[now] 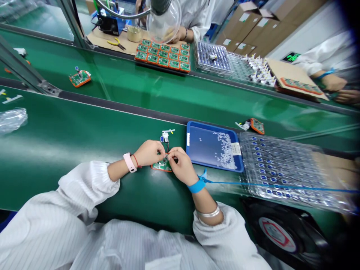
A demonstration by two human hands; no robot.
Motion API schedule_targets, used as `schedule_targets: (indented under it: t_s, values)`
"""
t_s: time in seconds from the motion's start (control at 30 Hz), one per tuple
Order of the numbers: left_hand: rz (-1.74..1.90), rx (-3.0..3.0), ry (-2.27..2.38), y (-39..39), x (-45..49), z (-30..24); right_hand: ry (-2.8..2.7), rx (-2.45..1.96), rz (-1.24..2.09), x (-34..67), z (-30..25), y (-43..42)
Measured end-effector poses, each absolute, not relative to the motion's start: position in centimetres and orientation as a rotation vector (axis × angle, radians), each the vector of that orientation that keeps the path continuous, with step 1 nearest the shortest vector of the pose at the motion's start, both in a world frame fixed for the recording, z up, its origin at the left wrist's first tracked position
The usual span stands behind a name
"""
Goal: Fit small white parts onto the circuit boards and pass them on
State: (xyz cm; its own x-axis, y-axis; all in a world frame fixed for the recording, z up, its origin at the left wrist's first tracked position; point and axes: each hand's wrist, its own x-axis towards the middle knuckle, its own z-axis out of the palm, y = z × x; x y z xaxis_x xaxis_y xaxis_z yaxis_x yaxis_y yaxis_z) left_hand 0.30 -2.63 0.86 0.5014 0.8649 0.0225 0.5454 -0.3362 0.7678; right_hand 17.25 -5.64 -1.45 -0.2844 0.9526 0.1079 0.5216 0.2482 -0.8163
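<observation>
A small green circuit board with an orange rim (161, 165) lies on the green bench in front of me. My left hand (149, 152) and my right hand (181, 163) are both closed on it, fingertips pinching at its top edge. A small wired part with a blue and white piece (165, 137) sticks up just behind the board. My left wrist carries a pink watch, my right a blue strap with a cord running right.
A blue tray (208, 148) of tiny white parts sits right of my hands, beside a clear blister tray (287, 170) of blue components. Boards (80, 78) (257, 125) ride the conveyor. Across it, other people work beside a panel of boards (163, 56).
</observation>
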Motion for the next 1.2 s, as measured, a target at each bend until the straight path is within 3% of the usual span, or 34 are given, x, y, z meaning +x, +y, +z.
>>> schedule_targets:
  t_s: [0.23, 0.5, 0.73, 0.97, 1.2]
  values:
    - [0.592, 2.003, 1.122, -2.4, -0.2, 0.7, -1.937, -1.328, 0.816, 17.2, -0.3, -5.7]
    - [0.68, 2.02, 1.039, -2.5, -1.0, -0.1, -1.734, -1.702, 0.234, 26.7, -1.6, 1.0]
    - [0.661, 2.071, 1.009, -2.3, -1.0, -0.2, -1.829, -1.749, 0.273, 29.0, -3.7, 1.9]
    - [0.727, 1.998, 1.088, -2.5, -0.6, -0.2, -1.912, -1.64, 0.25, 26.9, -1.9, 0.4]
    - [0.819, 1.857, 0.986, -3.1, -0.1, 0.4, -1.961, -1.261, 0.702, 18.2, 0.2, -4.9]
